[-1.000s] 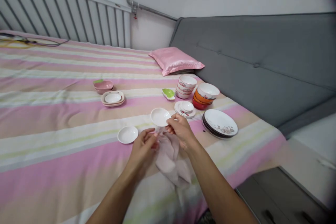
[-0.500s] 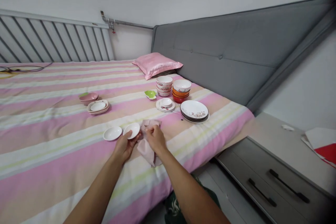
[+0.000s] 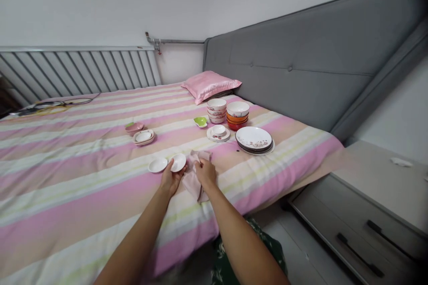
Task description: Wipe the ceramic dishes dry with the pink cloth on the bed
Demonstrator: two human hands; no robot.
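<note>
My left hand (image 3: pixel 172 179) grips a small white dish (image 3: pixel 178 163) by its edge, thumb on top and fingers beneath. Just left of it, a second small white dish (image 3: pixel 158 165) lies on the striped bedspread. My right hand (image 3: pixel 205 173) is closed on a pale pink cloth (image 3: pixel 193 181), which spreads over the bed beside the held dish. Part of the cloth is hidden under my right hand.
Beyond my hands stand stacked white bowls (image 3: pixel 216 105), orange and red bowls (image 3: pixel 237 118), small plates (image 3: pixel 218 136), large plates (image 3: pixel 254 138) and a green leaf-shaped dish (image 3: pixel 200 122). Pink dishes (image 3: pixel 143 137) lie farther left. A pillow (image 3: pixel 210 84) rests by the grey headboard (image 3: pixel 284 58).
The view has tilted up and turned left, so red lettering on the wall now shows. Both hands keep their hold on the dish and the cloth.
</note>
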